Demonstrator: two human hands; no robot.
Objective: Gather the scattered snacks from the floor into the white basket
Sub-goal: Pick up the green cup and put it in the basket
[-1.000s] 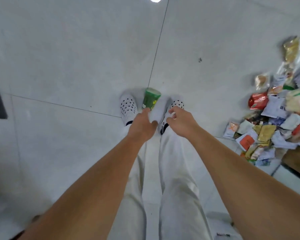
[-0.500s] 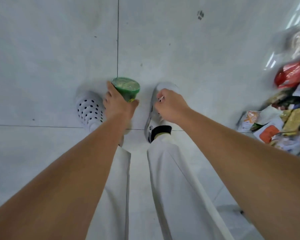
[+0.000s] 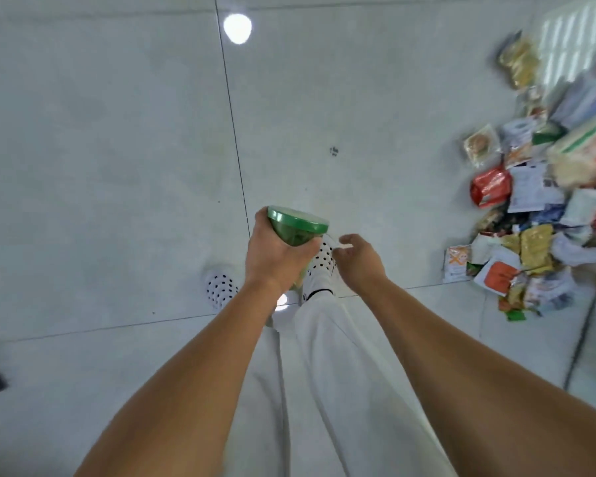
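Left hand [image 3: 276,253] wrapped tight round a green tub [image 3: 295,228], tapered, translucent plastic, flat green lid, tilted toward two o'clock, held above the floor [image 3: 117,149]. Right hand [image 3: 360,261] beside it, not touching; fingers [image 3: 350,239] loosely curled, half open, holding nothing. Floor: glossy pale-grey tiles, thin dark joints. Snack heap [image 3: 537,208] lies at three o'clock, well apart: crinkled foil and paper packets, red, gold, white. White perforated clogs [image 3: 320,266] beneath the hands.
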